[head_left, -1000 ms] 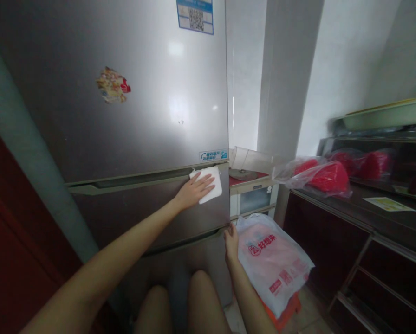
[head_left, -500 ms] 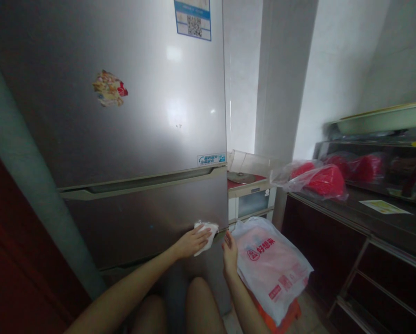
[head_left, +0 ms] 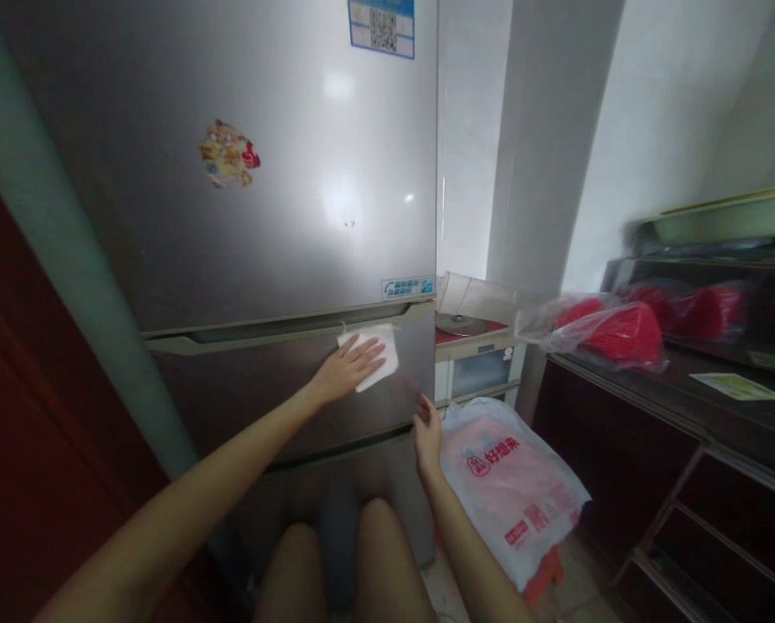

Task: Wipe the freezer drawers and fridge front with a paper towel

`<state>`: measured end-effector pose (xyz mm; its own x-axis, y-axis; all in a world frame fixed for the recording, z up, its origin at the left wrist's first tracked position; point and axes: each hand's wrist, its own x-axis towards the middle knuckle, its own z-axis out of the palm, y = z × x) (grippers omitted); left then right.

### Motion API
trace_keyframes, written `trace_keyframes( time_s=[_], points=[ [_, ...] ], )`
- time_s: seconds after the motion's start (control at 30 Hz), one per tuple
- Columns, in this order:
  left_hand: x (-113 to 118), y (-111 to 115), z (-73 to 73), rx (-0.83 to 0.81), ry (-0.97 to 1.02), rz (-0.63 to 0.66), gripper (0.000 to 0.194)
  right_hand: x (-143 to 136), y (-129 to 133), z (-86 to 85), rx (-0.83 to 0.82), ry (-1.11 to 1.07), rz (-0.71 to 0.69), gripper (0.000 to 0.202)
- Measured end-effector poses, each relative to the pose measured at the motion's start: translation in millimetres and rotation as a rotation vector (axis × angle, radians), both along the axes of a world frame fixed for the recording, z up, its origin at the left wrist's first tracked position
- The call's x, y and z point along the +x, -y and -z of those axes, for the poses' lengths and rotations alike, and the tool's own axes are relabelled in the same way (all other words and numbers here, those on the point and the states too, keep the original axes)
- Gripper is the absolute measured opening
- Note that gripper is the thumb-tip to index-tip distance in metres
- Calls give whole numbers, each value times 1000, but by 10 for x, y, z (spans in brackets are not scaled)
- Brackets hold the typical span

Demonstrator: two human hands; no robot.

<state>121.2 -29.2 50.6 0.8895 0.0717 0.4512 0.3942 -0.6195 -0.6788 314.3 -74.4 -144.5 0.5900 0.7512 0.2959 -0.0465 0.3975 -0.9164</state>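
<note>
Evidently, wiping is in hand. Knees show at six o'clock; the right hand, at five, has its fingers close together beside the fridge edge, contact unclear. Just past it, a printed bag covers an orange stool. Near centre, the left hand, fingers slightly spread, presses a white cloth against the middle front; working along it calls for flat, even pressure. At three, red things in clear plastic lie on a dark table; pale walls rise behind.
</note>
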Motion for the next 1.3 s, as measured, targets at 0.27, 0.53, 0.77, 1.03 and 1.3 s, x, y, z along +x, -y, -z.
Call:
trace_keyframes(
  time_s=[0.27,0.53,0.77,1.03,1.3],
  points=[
    [-17,78,1372,-141,-188,153,26,50,38,-425,95,169,41,53],
    [-82,90,1158,-137,-249,153,27,113,-75,-814,159,400,54,51],
    [-68,98,-160,-25,-59,35,39,268,-156,-881,167,412,41,52],
    [-119,29,297,-40,-65,25,40,293,-152,-845,168,427,24,52],
    [-363,136,1519,-152,-223,160,24,304,-139,-852,156,419,27,52]
  ],
)
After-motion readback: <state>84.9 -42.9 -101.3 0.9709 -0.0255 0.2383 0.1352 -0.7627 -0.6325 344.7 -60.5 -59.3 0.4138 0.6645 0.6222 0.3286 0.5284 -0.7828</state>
